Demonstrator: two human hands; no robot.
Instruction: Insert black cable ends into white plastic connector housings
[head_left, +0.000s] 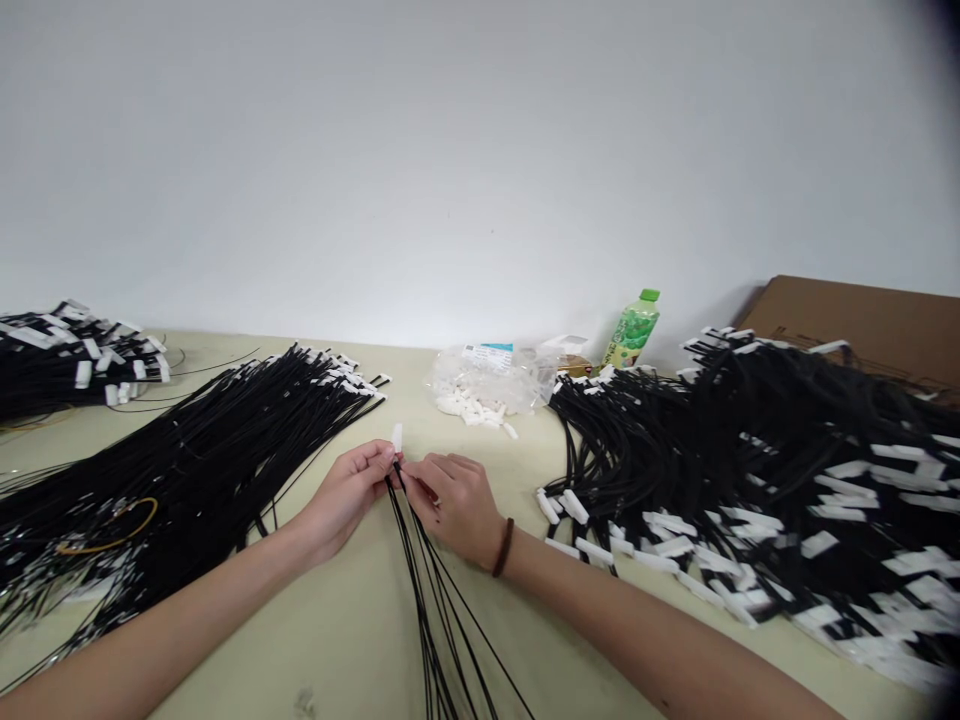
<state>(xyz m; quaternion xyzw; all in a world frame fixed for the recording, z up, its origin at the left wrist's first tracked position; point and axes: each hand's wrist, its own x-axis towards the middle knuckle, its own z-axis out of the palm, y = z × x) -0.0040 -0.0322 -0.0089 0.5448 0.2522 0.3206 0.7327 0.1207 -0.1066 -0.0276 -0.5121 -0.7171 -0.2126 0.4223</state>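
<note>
In the middle of the table, my left hand pinches a small white connector housing that points away from me. My right hand is closed beside it, its fingertips on the black wires just below the housing. Several of these thin wires run down from my fingers towards the table's near edge. A brown band circles my right wrist. Exactly how the wire ends sit in the housing is hidden by my fingers.
Bundled black wires lie to the left, with a yellow loop on them. White-ended wires pile up on the right. Behind my hands lies a clear bag of white housings. A green-capped bottle and cardboard stand by the wall.
</note>
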